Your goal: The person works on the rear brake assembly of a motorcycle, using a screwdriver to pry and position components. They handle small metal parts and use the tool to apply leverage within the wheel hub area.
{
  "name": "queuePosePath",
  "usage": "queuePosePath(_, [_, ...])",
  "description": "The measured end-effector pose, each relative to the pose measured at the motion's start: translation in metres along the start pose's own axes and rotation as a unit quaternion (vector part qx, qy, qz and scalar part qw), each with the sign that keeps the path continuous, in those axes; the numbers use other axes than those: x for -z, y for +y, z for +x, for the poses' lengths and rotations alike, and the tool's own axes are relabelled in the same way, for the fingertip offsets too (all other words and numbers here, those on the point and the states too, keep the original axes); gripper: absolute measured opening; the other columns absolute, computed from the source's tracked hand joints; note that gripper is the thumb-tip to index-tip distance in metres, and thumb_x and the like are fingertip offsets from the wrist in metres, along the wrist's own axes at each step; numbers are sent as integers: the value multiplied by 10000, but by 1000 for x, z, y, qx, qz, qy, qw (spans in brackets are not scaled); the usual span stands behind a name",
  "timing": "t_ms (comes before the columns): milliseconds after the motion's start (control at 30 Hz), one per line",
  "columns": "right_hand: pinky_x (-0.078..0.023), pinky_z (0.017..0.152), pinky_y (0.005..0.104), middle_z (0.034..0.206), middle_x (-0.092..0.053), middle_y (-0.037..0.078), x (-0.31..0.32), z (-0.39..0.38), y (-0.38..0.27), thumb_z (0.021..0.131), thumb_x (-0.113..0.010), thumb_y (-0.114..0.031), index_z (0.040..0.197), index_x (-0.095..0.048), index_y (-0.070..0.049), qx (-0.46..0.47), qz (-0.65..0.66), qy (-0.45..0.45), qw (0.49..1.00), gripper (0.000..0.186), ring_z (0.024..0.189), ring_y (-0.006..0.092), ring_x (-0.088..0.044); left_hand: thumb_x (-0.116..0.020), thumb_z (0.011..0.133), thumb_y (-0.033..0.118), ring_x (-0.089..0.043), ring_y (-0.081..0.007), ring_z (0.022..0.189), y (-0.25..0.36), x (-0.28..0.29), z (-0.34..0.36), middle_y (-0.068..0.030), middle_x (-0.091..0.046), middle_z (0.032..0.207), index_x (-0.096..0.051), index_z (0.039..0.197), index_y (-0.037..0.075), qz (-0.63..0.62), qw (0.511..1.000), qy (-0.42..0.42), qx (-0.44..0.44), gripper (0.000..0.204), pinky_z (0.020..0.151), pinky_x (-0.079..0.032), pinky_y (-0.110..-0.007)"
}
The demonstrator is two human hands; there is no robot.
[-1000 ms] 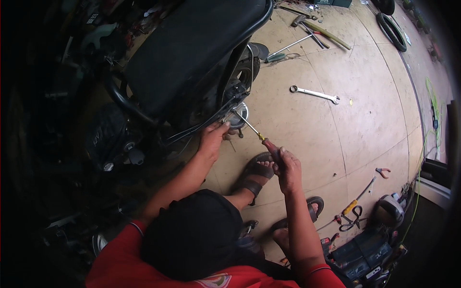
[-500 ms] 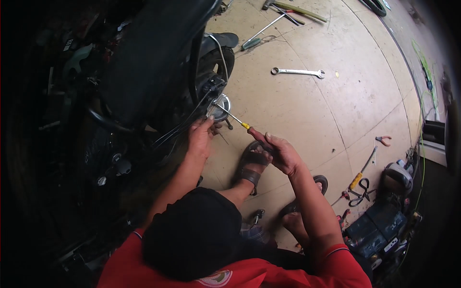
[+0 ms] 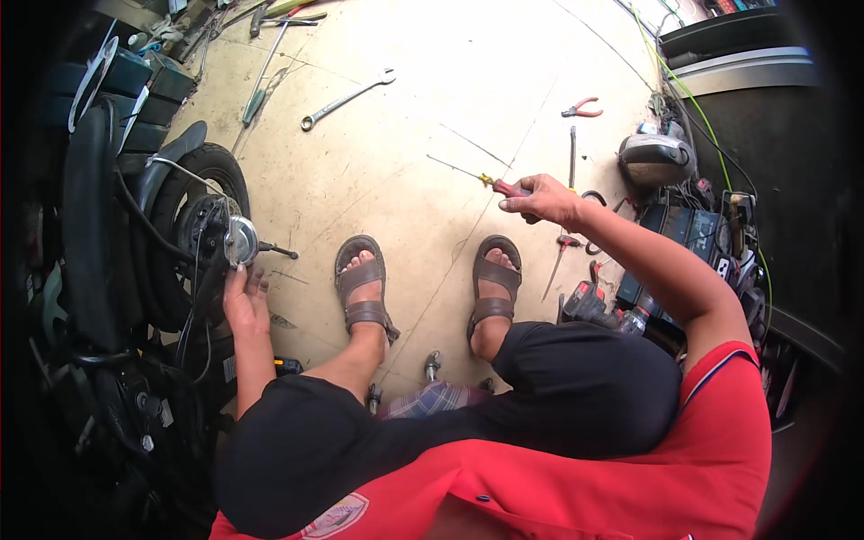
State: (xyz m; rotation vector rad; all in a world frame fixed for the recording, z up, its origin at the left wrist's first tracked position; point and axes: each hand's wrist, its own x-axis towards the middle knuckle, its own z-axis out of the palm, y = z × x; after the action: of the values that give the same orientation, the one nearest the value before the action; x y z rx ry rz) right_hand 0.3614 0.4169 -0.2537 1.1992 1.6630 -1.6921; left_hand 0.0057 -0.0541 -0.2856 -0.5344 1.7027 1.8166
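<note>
At the left stands the wheel (image 3: pixel 236 171) of a motorbike, with a round chrome cover (image 3: pixel 241 241) at its hub. My left hand (image 3: pixel 247 306) reaches up to that cover from below, its thumb and fingertips at the lower rim; the fingers' far side is partly hidden. Out to the right and away from the wheel, my right hand (image 3: pixel 551 202) is closed round the red handle of a screwdriver (image 3: pixel 500 186). Its yellow collar and thin shaft point left over the floor, touching nothing.
On the tiled floor lie a combination wrench (image 3: pixel 346 101), a long screwdriver (image 3: pixel 261 85), orange-handled pliers (image 3: pixel 581 108) and a red T-handled tool (image 3: pixel 565 241). A power drill (image 3: pixel 589 297) and a dark toolbox (image 3: pixel 688 236) sit at the right. My sandalled feet (image 3: pixel 364 288) are between.
The screwdriver has come away from the chrome cover and moved right with my right hand. My left hand stays by the cover. The view has swung, so the wheel now appears farther left.
</note>
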Motion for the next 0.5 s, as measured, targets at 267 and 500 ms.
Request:
queuePosePath(267, [-541, 854, 465, 925, -722, 224, -35, 109, 43, 881, -729, -276, 977, -700, -33, 139, -202, 315, 917, 264, 917, 409, -690, -664, 989, 138, -702, -209, 913, -23, -17, -56, -95, -711, 1107, -591, 1355, 32, 103, 991, -36, 77, 388, 767, -537, -332])
queuePosePath(500, [-378, 456, 249, 693, -617, 27, -111, 73, -54, 866, -758, -199, 772, -650, -54, -14, 166, -42, 985, 203, 550, 90, -553, -710, 966, 103, -676, -97, 906, -15, -104, -77, -68, -749, 1077, -688, 1310, -13, 240, 943, -222, -63, 364, 789, -555, -253])
